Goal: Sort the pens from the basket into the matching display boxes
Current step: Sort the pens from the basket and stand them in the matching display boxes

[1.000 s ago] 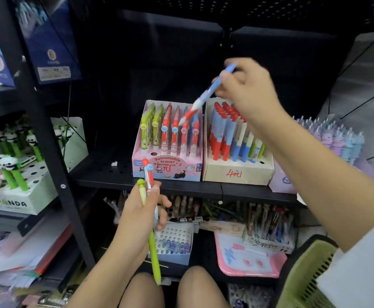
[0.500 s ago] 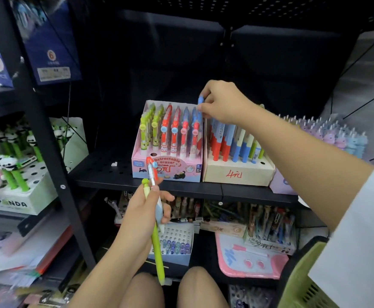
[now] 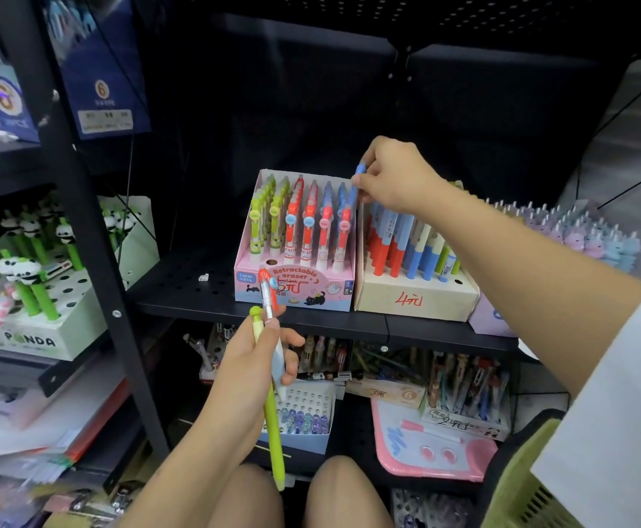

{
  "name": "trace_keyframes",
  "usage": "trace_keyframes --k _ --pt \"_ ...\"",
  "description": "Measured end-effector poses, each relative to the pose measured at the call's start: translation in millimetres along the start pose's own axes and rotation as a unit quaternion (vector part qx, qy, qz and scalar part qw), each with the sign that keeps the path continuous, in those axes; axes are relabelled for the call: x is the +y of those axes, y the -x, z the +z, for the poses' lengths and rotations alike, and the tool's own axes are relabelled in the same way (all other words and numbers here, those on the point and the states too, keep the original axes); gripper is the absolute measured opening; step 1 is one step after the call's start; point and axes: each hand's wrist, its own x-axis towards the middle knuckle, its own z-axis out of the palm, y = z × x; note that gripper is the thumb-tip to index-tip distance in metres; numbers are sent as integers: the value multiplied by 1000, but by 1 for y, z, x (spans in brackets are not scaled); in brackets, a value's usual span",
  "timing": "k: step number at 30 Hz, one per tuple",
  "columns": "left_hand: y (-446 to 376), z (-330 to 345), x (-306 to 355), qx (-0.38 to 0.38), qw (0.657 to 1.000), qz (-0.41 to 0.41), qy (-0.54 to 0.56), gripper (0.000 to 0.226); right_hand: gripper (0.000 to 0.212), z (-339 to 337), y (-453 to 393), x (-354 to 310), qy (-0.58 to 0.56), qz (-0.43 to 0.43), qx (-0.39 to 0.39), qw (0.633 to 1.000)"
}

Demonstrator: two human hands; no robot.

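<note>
Two display boxes sit side by side on the black shelf (image 3: pixel 349 322) at the frame's centre: the pink box (image 3: pixel 296 287) of retractable eraser pens and, touching its right side, the cream box (image 3: pixel 414 299) of red and blue pens. Since half a second ago the right hand (image 3: pixel 398 177) has barely shifted; it is still above the seam between the two boxes, its grip pinched on the top of the blue pen (image 3: pixel 357 184), whose lower end now dips among the back-right pens of the pink box. The left hand (image 3: pixel 250 367), lower centre, keeps its curled grip on the green pen (image 3: pixel 273 421) and the red-topped pen (image 3: pixel 267 295), both pointing up in front of the pink box's label.

At left, beyond a black upright, the panda pen box (image 3: pixel 25 337) stands on its own shelf. A lilac box (image 3: pixel 490 318) of pastel pens crowds the cream box's right side. The green basket (image 3: pixel 516 485) sits at lower right, partly hidden by the white sleeve (image 3: pixel 615 413). Open shelf lies left of the pink box.
</note>
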Motion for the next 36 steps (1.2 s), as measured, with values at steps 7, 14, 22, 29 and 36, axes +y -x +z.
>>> trace_keyframes --k 7,14,22,29,36 --pt "2 -1 -1 -7 1000 6 -10 20 20 5 1 -5 160 -37 -43 986" --pt "3 -6 5 -16 999 30 -37 13 27 8 15 -16 186 -110 75 973" --pt "7 -6 10 -14 999 32 12 19 17 55 65 -42 -181 -70 -254 948" --pt "7 -19 10 2 1000 21 6 21 9 42 33 -52 -222 -81 31 971" --pt "4 -22 11 28 998 -26 59 22 18 53 14 -44 -95 -122 110 982"
